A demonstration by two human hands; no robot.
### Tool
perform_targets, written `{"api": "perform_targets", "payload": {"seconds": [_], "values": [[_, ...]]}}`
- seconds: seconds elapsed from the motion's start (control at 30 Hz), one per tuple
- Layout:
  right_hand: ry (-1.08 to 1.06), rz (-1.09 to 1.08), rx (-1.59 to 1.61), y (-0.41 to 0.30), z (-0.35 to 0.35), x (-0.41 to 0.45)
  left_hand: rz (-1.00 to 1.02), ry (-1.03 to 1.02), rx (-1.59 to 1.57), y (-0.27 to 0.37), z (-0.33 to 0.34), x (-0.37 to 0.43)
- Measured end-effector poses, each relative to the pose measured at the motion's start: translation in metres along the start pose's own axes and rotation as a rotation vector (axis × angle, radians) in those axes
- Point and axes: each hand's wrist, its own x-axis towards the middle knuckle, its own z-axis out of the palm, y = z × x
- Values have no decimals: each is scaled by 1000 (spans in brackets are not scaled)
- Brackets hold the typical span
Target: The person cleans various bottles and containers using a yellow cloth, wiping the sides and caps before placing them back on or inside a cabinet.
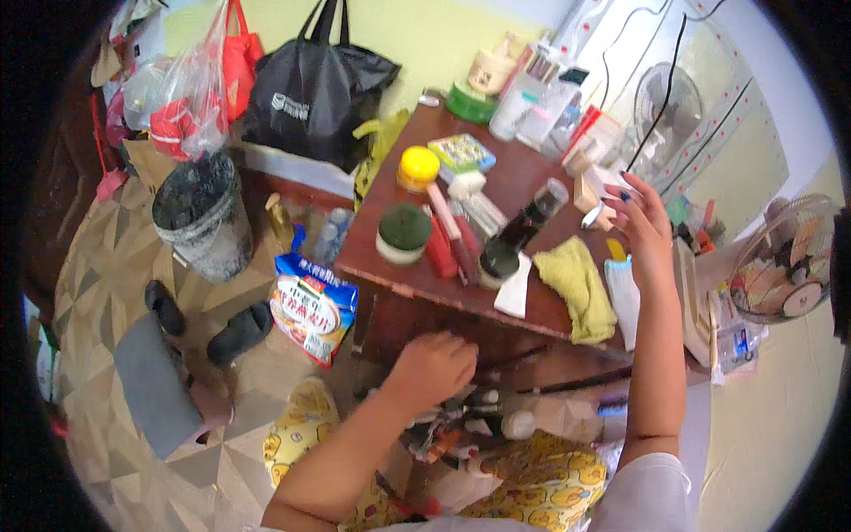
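My right hand [641, 216] is over the right side of a dark reddish-brown wooden table [372, 246], its fingers apart. Its fingertips are close to small white and tan boxes [592, 189]; whether they touch is unclear. Below the table's front edge is my left hand [435, 369], blurred, with curled fingers and a hidden palm. On the table nearby lie a yellow-green cloth [577, 289], a white paper [515, 289] and a tall dark bottle [532, 223]. Further left are a dark green-lidded jar [403, 234], a yellow-lidded jar [419, 169] and red and pink tubes [452, 233].
A grimy bucket [206, 219], black slippers [239, 332] and a blue-and-white food bag [312, 306] are to the left. A black tote bag [319, 100] hangs behind. Fans [784, 266] and cables [671, 86] are at the right. Assorted items [465, 419] clutter the space below the table.
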Motion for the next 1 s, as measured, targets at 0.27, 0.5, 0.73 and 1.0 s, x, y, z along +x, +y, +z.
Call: {"api": "perform_targets", "payload": {"seconds": [0.27, 0.5, 0.73, 1.0], "values": [[109, -21, 219, 70, 2, -198, -97, -78, 24, -10, 5, -21], [106, 292, -157, 232, 64, -318, -170, -396, 134, -14, 44, -63], [183, 238, -615, 246, 38, -339, -376, -698, 244, -38, 63, -121], [35, 698, -940, 323, -51, -390, -414, -818, 229, -28, 69, -122]]}}
